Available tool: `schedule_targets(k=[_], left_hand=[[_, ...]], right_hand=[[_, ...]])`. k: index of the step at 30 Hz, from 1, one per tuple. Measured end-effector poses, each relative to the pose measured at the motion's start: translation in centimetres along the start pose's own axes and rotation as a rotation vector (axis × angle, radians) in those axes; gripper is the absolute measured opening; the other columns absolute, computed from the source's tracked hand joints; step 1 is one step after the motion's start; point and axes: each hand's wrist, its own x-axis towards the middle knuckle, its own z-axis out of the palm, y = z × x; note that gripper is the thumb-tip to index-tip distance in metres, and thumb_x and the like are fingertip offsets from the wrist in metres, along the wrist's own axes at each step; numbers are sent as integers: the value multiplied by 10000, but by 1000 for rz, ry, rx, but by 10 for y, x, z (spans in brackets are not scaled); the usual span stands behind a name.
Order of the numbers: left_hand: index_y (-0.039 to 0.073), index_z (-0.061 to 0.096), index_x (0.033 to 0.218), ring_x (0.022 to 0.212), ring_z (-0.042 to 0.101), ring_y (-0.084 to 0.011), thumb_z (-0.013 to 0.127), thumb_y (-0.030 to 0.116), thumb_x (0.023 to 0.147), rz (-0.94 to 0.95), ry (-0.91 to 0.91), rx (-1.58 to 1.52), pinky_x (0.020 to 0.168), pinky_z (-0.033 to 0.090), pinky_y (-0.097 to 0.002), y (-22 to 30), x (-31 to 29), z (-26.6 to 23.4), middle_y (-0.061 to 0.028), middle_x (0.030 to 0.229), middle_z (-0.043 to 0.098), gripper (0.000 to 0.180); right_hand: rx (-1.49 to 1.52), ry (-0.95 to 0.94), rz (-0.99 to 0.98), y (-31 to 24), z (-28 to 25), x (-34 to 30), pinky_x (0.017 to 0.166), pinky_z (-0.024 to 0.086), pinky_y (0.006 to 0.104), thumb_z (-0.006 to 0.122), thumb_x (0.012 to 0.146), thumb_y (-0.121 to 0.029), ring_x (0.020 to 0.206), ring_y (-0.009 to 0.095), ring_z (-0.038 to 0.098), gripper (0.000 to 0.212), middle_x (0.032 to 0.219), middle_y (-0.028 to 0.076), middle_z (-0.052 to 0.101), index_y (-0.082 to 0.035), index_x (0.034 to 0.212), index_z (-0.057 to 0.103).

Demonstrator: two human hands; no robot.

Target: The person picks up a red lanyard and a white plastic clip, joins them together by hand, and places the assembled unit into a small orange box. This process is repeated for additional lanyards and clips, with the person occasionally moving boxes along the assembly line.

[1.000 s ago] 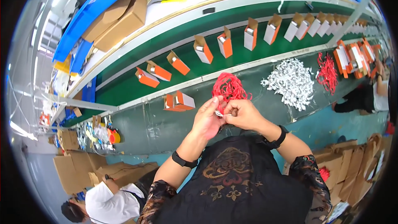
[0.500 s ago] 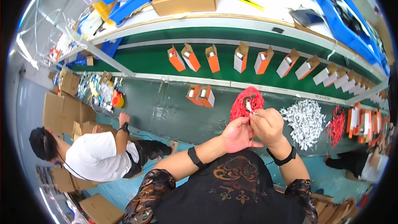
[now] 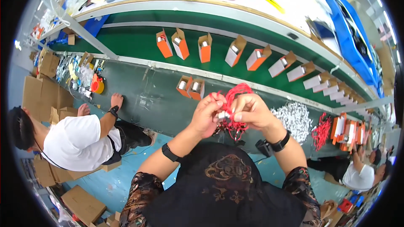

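In front of my chest, my left hand (image 3: 207, 115) pinches a red cord (image 3: 229, 110) with a small white-and-silver piece (image 3: 221, 115) at its fingertips. My right hand (image 3: 254, 111) grips the same cord from the other side, thumb against bent fingers. A bundle of red cords (image 3: 240, 89) lies on the dark green bench just beyond and below both hands, partly hidden by them. To the right of my right hand spreads a pile of small white twisted pieces (image 3: 294, 121). A smaller heap of red cords (image 3: 321, 131) sits beside that pile.
Two open orange-and-white boxes (image 3: 190, 87) stand on the bench beyond my left hand. A row of similar boxes (image 3: 204, 48) lines the green belt (image 3: 136, 42). A co-worker in a white shirt (image 3: 80, 141) is at left, near a yellow-orange tape roll (image 3: 97, 85). More boxes (image 3: 347, 130) cluster at right.
Both hands have risen and moved left; my left hand, palm-up before, now pinches the cord. The whole view has shifted and turned slightly. The left co-worker's arm has moved.
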Motion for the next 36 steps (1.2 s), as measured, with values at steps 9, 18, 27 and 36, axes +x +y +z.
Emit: schedule_targets(k=[9,18,27,36], left_hand=[[32,618,992,626,543,-106,617,0,897,869,251,775,594,467,-259,2,14,-42,-19,800,574,100],[77,611,991,591,511,-86,597,22,906,-237,10,-233,501,392,-232,56,28,-87,-2,805,598,102],[16,586,1059,921,634,-142,518,-48,910,454,322,457,785,519,-274,39,72,-115,-86,1085,637,176],[33,565,1146,912,624,-142,605,-10,934,93,414,-297,854,508,-283,64,80,-116,-63,1005,631,220]], right_hand=[[-1537,299,-386,14,26,65,639,511,318,747,742,-42,703,206,642,118,826,71,662,-32,817,657],[35,177,-73,29,9,118,713,518,267,730,832,24,789,96,634,85,873,44,691,0,855,652],[-1431,394,-506,33,13,173,624,518,378,709,704,-8,714,269,628,127,765,74,621,-62,790,632],[-1762,29,-621,29,12,189,686,510,333,665,646,-101,826,215,578,217,961,50,615,-53,856,637]])
